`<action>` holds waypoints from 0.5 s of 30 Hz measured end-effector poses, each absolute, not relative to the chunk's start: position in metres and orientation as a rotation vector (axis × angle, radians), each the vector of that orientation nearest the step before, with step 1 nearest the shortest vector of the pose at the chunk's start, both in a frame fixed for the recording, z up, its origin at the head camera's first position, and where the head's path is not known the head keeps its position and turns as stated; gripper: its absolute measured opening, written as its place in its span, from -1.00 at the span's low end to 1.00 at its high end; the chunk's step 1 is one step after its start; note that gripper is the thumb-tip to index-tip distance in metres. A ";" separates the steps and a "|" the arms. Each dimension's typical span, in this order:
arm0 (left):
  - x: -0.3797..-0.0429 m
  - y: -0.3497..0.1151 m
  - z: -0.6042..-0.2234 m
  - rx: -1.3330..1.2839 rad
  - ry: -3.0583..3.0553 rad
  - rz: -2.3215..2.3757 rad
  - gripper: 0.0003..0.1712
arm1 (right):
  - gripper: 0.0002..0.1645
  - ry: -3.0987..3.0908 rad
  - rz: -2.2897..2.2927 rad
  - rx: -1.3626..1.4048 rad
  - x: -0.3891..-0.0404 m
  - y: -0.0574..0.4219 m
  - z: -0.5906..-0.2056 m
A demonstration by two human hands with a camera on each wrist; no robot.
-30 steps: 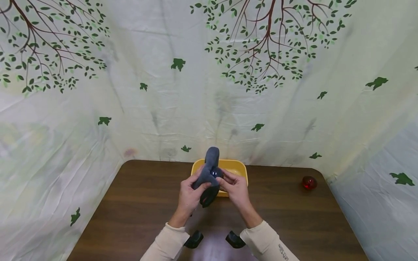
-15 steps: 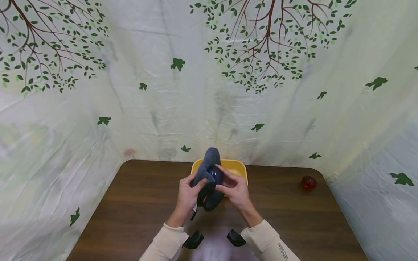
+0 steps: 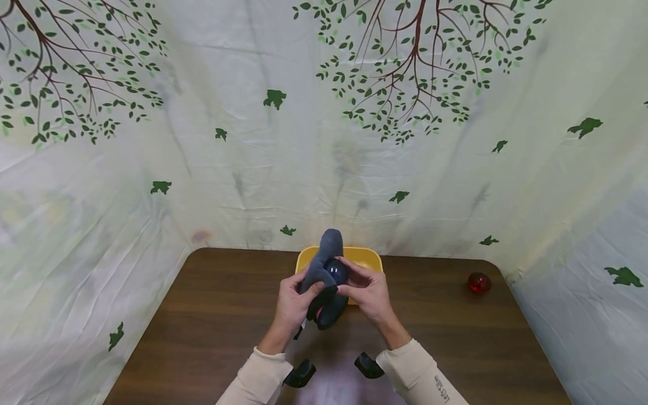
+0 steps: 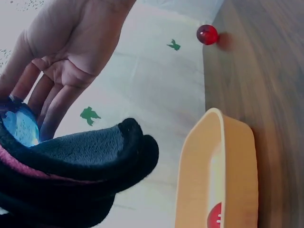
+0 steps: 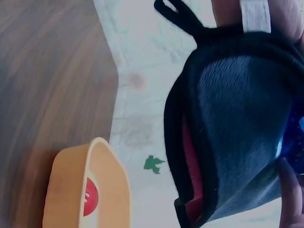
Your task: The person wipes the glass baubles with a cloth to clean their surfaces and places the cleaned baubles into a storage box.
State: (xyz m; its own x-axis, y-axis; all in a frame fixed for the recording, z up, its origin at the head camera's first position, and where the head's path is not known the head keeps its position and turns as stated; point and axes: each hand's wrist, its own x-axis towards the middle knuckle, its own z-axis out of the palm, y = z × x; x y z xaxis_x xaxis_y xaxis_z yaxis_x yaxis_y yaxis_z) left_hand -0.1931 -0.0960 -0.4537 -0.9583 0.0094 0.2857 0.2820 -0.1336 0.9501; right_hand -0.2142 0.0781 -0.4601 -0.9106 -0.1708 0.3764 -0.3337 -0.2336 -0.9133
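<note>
Slippage looks like the likeliest trouble. Fingers and thumb of the right hand [image 3: 368, 289] are clamped on a glossy, translucent dark-blue ball [image 3: 336, 271], which sits against a soft blue-grey plush cloth piece [image 3: 331, 244] with black edging and pink lining [image 5: 191, 159]. Hard and smooth, the ball could squirt out if the pinch tightens off-centre or the fingertips let go too soon.

The left hand [image 3: 292, 299] is closed around the cloth's side. Because the cloth seems floppy, a loose grip there might let it fold or twist, taking away the ball's support.

Both cloth and ball are held up above the brown wood-grain table [image 3: 228, 315], near a yellow plastic tub [image 3: 377, 260] with a red round object [image 5: 90, 197] inside. A dropped ball might hit the tub's rim and roll; a translucent red ball [image 3: 479, 283], near the table's far right corner, could be knocked off the edge.
</note>
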 end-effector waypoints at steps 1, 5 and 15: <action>-0.193 -0.096 -0.454 -0.360 -1.935 -2.195 -0.43 | -0.38 -1.896 2.306 0.570 -0.214 0.077 -0.459; -0.194 -0.098 -0.455 -0.447 -1.933 -2.156 -0.41 | -0.49 -1.971 2.316 0.399 -0.211 0.075 -0.454; -0.193 -0.093 -0.456 -0.291 -1.921 -2.224 -0.41 | -0.58 -1.904 2.292 0.158 -0.206 0.062 -0.452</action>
State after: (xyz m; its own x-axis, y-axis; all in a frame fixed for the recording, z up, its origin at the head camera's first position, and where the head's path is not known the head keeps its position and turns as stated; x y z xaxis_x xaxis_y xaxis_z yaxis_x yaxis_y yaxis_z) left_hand -0.1929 -0.0928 -0.4560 -0.9630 -0.0145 0.2691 0.2684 -0.1435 0.9526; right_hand -0.2056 0.0616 -0.4521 -0.9821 0.0533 0.1808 -0.1875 -0.1784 -0.9659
